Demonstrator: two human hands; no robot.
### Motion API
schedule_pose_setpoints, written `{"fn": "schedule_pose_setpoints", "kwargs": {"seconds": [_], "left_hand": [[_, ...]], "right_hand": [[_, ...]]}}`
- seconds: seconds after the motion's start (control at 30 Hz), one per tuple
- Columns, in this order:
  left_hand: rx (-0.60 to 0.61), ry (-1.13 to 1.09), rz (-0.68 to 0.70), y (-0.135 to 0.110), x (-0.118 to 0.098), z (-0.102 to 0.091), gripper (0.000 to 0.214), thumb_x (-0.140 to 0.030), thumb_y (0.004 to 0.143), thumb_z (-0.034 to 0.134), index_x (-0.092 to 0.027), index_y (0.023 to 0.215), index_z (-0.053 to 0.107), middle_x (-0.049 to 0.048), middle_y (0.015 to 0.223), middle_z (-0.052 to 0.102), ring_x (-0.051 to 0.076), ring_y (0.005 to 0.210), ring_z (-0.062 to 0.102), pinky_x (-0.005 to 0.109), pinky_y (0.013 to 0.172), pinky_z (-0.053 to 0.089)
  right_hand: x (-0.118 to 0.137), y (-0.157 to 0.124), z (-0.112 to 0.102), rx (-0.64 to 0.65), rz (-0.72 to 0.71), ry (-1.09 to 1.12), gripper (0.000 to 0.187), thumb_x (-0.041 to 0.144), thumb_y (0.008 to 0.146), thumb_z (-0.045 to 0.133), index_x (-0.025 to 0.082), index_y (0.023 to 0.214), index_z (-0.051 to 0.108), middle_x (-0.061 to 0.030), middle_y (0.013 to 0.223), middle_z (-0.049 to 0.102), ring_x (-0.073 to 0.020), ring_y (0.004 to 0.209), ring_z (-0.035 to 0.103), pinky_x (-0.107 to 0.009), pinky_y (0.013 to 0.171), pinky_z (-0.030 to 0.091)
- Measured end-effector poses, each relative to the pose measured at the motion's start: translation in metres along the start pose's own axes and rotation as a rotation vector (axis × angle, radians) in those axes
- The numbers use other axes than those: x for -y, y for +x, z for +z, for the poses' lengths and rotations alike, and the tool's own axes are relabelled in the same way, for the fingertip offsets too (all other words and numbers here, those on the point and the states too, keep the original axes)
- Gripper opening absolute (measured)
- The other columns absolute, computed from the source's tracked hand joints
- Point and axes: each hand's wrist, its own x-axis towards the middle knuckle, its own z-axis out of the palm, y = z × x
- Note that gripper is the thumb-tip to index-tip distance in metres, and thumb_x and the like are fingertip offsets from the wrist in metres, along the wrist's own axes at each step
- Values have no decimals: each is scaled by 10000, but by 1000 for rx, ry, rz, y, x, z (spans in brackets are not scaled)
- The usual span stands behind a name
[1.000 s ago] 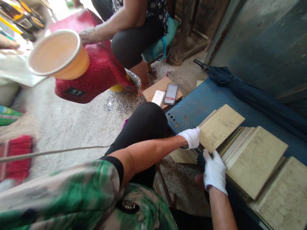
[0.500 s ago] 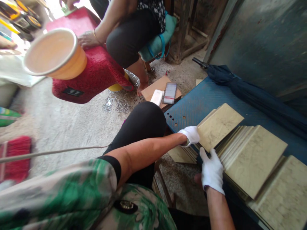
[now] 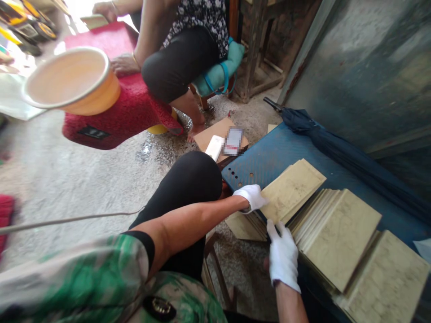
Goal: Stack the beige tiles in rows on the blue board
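My left hand (image 3: 251,196), in a white glove, is at the left end of a flat, rectangular, cream-coloured marbled tile (image 3: 289,190). Its fingers close over the tile's edge, their tips slightly blurred. This tile lies slanted on others at the far end of a leaning row. My right hand (image 3: 283,253), also gloved, has its fingers apart, with two fingertips at the tile's near corner; its bare thumb is partly hidden. Right of it leans a thick stack of tiles (image 3: 346,237), followed by another stack (image 3: 387,280). More tiles (image 3: 245,226) stand lower down, below my left wrist.
The tiles rest on a blue perforated board (image 3: 269,154), with a folded dark umbrella (image 3: 336,143) along its back. A phone (image 3: 233,141) and a white object (image 3: 214,148) lie on a cardboard box (image 3: 202,137). Opposite, a seated person (image 3: 182,58) works beside an orange basin (image 3: 97,96).
The view has shifted, so the tiles appear lower and further left. Both my hands stay at the same tile. The other person's far hand now holds a flat piece above the red surface.
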Motion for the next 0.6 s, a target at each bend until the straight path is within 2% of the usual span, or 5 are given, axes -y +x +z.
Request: {"fn": "schedule_pose_setpoints", "kwargs": {"seconds": [0.13, 0.27, 0.37, 0.47, 0.6], "left_hand": [[-17, -19, -5, -5, -3, -7, 749, -785, 829, 450, -160, 1179, 668, 140, 1192, 694, 257, 1075, 672, 271, 844, 515], [127, -68, 80, -2, -4, -10, 748, -807, 840, 426, -129, 965, 716, 120, 986, 738, 215, 899, 700, 237, 710, 496], [210, -185, 97, -2, -4, -12, 732, -821, 804, 483, -124, 866, 698, 98, 857, 734, 182, 754, 691, 221, 604, 476], [231, -309, 82, -6, -6, -16, 695, -800, 772, 564, -133, 917, 695, 72, 842, 732, 157, 678, 669, 216, 583, 484], [190, -354, 73, -15, -10, -20, 680, -796, 754, 591, -160, 955, 722, 41, 809, 724, 145, 679, 652, 214, 618, 492]], "right_hand": [[11, -5, -4, 30, 74, 126, 756, 757, 786, 483, 165, 1210, 689, -117, 1304, 632, -306, 1223, 556, -352, 1002, 437], [21, -7, -15, 20, 143, 218, 727, 755, 798, 487, 157, 1141, 716, -122, 1191, 686, -303, 1118, 611, -361, 961, 459], [28, -6, -25, -11, 174, 237, 759, 772, 818, 435, 130, 1093, 730, -144, 1121, 702, -316, 1066, 625, -379, 917, 480], [34, -4, -33, -32, 142, 212, 816, 760, 865, 315, 111, 1164, 709, -148, 1107, 702, -321, 1052, 629, -392, 885, 492], [34, 0, -42, -77, 26, 67, 824, 694, 913, 206, 114, 1325, 620, -138, 1154, 689, -334, 1100, 616, -413, 900, 483]]}}
